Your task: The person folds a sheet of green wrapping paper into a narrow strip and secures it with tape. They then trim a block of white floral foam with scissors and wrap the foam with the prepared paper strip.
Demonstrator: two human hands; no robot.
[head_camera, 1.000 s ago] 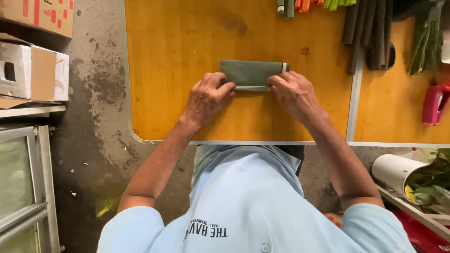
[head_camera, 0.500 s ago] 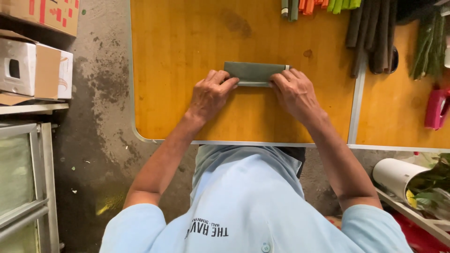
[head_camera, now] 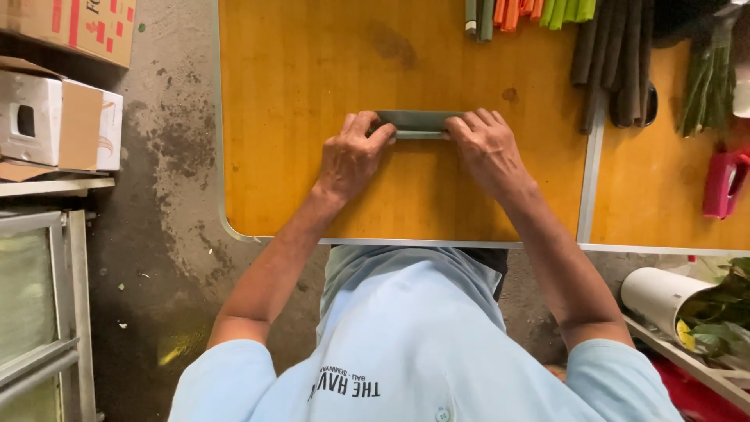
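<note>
A narrow grey-green strip [head_camera: 416, 123], partly rolled or folded flat, lies on the orange-yellow wooden table [head_camera: 297, 94]. My left hand [head_camera: 351, 152] presses on its left end and my right hand [head_camera: 484, 144] on its right end, fingers curled over the near edge. Only the middle of the strip shows between the hands.
Rolled sticks in grey, orange and green [head_camera: 531, 12] lie at the table's far edge, dark ones [head_camera: 613, 59] to the right. A second table [head_camera: 664, 187] adjoins, with a pink object [head_camera: 723, 184]. Cardboard boxes [head_camera: 55, 109] stand left, a white tube with leaves [head_camera: 672, 297] lower right.
The strip has become narrower as both hands rolled or folded it away from me. The hands sit slightly farther up the table.
</note>
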